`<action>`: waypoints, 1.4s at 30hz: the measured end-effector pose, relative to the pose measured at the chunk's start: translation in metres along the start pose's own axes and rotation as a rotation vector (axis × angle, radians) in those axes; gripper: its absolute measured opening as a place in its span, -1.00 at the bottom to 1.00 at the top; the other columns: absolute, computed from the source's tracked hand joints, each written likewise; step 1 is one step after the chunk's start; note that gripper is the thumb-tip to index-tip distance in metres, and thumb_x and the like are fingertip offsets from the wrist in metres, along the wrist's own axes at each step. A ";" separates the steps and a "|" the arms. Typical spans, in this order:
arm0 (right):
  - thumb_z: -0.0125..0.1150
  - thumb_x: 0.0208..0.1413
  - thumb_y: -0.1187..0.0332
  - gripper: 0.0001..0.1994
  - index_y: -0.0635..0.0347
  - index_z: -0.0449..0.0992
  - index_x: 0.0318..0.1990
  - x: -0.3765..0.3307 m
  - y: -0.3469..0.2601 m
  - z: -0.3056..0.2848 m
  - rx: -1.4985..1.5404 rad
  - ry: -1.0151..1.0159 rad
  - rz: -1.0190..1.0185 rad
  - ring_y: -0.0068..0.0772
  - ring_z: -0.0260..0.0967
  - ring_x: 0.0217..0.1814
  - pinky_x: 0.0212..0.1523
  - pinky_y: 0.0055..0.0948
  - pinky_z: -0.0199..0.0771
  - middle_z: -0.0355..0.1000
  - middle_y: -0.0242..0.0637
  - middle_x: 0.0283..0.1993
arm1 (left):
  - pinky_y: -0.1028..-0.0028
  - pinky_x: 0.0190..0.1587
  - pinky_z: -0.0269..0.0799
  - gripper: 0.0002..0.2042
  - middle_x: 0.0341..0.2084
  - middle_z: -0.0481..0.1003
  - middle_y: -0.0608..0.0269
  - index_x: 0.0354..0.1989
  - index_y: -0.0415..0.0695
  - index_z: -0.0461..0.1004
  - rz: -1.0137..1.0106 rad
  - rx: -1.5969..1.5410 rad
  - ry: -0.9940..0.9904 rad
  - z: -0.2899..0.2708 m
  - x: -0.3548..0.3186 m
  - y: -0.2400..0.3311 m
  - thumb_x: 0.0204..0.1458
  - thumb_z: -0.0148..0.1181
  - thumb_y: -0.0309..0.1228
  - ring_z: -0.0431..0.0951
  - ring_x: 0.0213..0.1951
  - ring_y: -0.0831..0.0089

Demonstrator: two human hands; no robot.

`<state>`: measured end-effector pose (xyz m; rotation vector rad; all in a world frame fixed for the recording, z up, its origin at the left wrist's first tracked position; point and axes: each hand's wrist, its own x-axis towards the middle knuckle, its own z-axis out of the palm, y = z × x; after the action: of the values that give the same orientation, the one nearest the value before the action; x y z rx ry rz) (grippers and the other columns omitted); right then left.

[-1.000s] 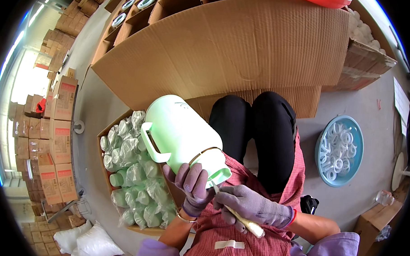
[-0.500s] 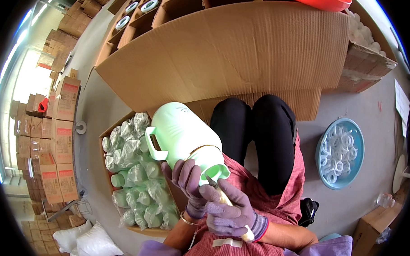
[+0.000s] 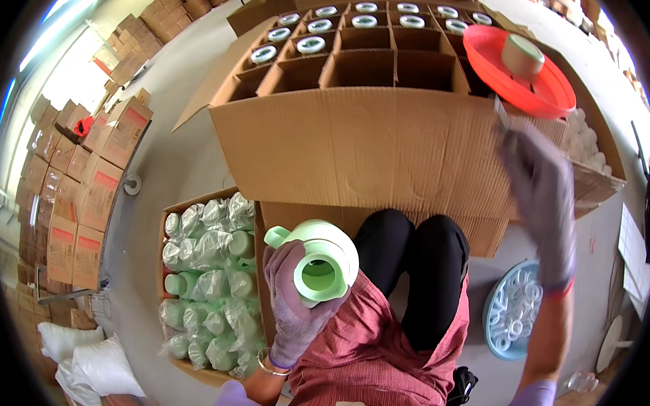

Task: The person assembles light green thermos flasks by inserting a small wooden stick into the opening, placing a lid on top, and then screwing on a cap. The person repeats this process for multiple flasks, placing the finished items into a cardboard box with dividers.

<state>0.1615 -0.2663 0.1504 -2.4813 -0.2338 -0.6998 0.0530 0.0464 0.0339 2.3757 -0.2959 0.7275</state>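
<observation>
My left hand (image 3: 293,298), in a grey-purple glove, is closed around a pale green vacuum jug (image 3: 337,253). The jug's open spouted mouth is turned up toward me, with its handle on the left. My right hand (image 3: 537,178), gloved too, is raised at the far right by the carton's edge, just below a red basin (image 3: 484,65). Its fingers are closed and somewhat blurred. A thin, blade-like tool (image 3: 502,112) sticks up from them. Inside the basin stands a pale green cup-like piece (image 3: 522,58).
A divided carton (image 3: 370,147) ahead holds several white-rimmed pieces in its cells. At left, another carton (image 3: 208,371) is filled with plastic-wrapped green jugs. A blue basin (image 3: 489,320) of clear rings sits at right. White round pieces (image 3: 585,144) fill a box beyond.
My right hand has left the jug's mouth and moved up and right to the red basin with the tool. The jug has tipped so its mouth faces me. My view has lifted.
</observation>
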 end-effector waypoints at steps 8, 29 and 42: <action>0.22 0.11 0.38 -0.75 0.16 0.49 -0.04 0.145 0.079 -0.011 -0.551 0.195 -0.431 0.04 0.47 -0.12 -0.11 -0.14 0.49 0.46 -0.08 -0.14 | -0.04 0.32 0.14 -0.16 0.04 0.43 0.00 0.16 -0.25 0.33 0.130 -0.038 -0.070 -0.020 0.055 0.029 -0.33 0.61 -0.17 0.40 0.12 0.03; 0.22 -0.02 0.54 -0.87 0.23 0.41 -0.31 -0.050 -0.039 0.046 0.223 -0.077 -0.065 -0.04 0.37 -0.46 -0.42 -0.18 0.45 0.30 -0.12 -0.32 | 0.00 0.35 0.11 -0.19 0.03 0.42 0.09 0.10 -0.20 0.36 0.214 0.032 -0.112 -0.009 0.055 0.054 -0.44 0.61 -0.29 0.39 0.11 0.08; 0.23 0.07 -0.23 -0.26 0.34 0.38 0.09 -0.057 0.005 0.033 1.097 -0.001 0.239 -0.35 0.37 0.03 0.06 -0.31 0.41 0.41 -0.19 -0.03 | 0.32 0.24 0.30 -0.20 0.12 0.38 0.03 0.32 -0.31 0.14 -0.373 -0.899 -0.290 -0.006 -0.023 0.011 0.06 0.29 0.00 0.42 0.15 0.29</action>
<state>0.1289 -0.2532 0.0947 -1.4228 -0.2289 -0.3147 0.0273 0.0420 0.0302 1.5858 -0.2218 0.0260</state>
